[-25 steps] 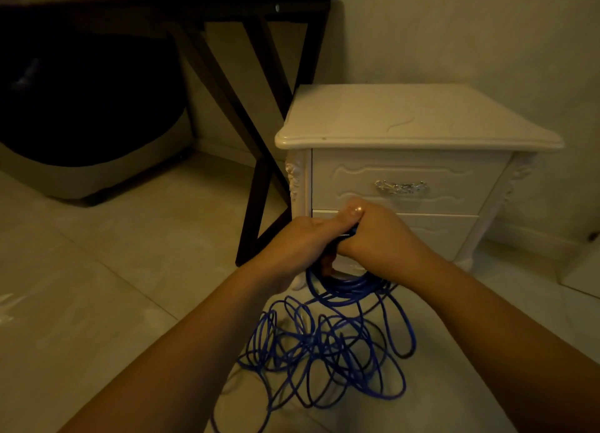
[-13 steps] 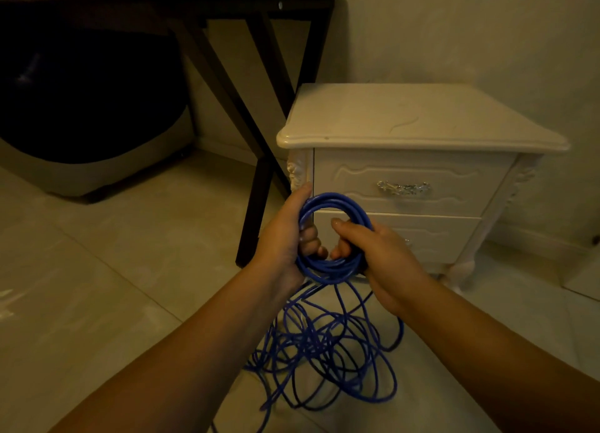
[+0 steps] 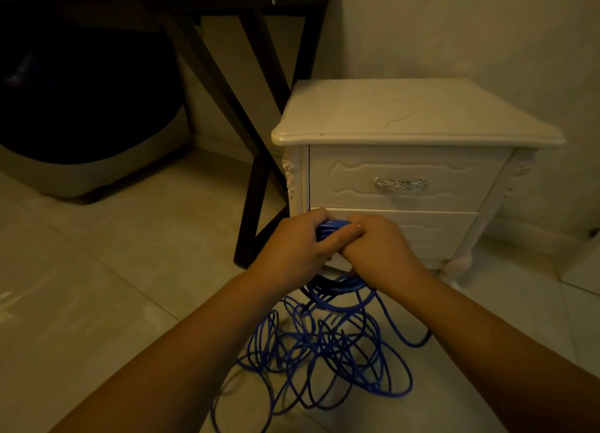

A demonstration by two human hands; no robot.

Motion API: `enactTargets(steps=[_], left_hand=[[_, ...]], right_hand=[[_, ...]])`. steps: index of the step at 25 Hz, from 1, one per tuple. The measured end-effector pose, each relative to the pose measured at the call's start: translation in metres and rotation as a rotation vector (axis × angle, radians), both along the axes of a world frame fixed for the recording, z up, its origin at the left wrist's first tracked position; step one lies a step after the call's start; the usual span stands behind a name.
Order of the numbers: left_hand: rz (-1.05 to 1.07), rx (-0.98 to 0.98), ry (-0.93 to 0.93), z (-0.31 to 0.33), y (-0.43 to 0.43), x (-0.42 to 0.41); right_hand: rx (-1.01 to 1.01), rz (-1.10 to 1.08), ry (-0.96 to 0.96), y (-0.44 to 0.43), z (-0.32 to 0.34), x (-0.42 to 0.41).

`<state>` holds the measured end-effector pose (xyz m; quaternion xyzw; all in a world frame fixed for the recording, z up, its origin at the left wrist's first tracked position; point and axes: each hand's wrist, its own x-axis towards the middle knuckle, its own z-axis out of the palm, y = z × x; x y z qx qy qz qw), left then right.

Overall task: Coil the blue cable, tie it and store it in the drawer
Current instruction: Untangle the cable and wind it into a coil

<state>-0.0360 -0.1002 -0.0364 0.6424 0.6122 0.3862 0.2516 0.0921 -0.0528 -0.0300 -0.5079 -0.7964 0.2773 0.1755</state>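
A long blue cable (image 3: 328, 345) lies in loose tangled loops on the floor below my hands. Part of it is wound into a small coil (image 3: 331, 226) held between both hands, with more turns hanging just beneath. My left hand (image 3: 292, 247) grips the coil from the left, thumb laid across the top. My right hand (image 3: 380, 247) grips it from the right, fingers curled over the strands. Both hands touch each other in front of the white nightstand's lower drawer (image 3: 431, 231). The upper drawer (image 3: 399, 177) with its silver handle (image 3: 400, 184) is closed.
The white nightstand (image 3: 415, 114) stands against the wall ahead. A dark table with crossed legs (image 3: 256, 179) is just left of it. A large dark rounded object on a grey base (image 3: 81, 114) sits at far left. Tiled floor spreads to the left.
The hands opened out half a second ago to show the round coil, then closed together over it again. The coil is lower and mostly covered by the hands.
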Motion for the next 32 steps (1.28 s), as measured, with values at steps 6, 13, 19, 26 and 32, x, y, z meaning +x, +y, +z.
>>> enactTargets(steps=[6,13,19,26,32], left_hand=[[0.058,0.1,-0.183,0.009,0.006,-0.004],[0.337,0.109,-0.511,0.008,0.008,-0.011],[0.455,0.073,-0.778,0.003,0.006,0.012],[0.034,-0.108,-0.597,0.013,0.004,0.0],[-0.036,-0.145,-0.133,0.007,0.001,0.001]], right_hand=[[-0.15,0.044,0.33,-0.006,0.013,0.013],[-0.269,0.186,0.126,-0.009,0.016,0.024],[-0.466,-0.084,0.512,-0.014,0.008,0.007],[-0.464,-0.196,0.592,-0.002,0.011,0.015],[-0.038,0.077,0.031,-0.008,0.009,0.007]])
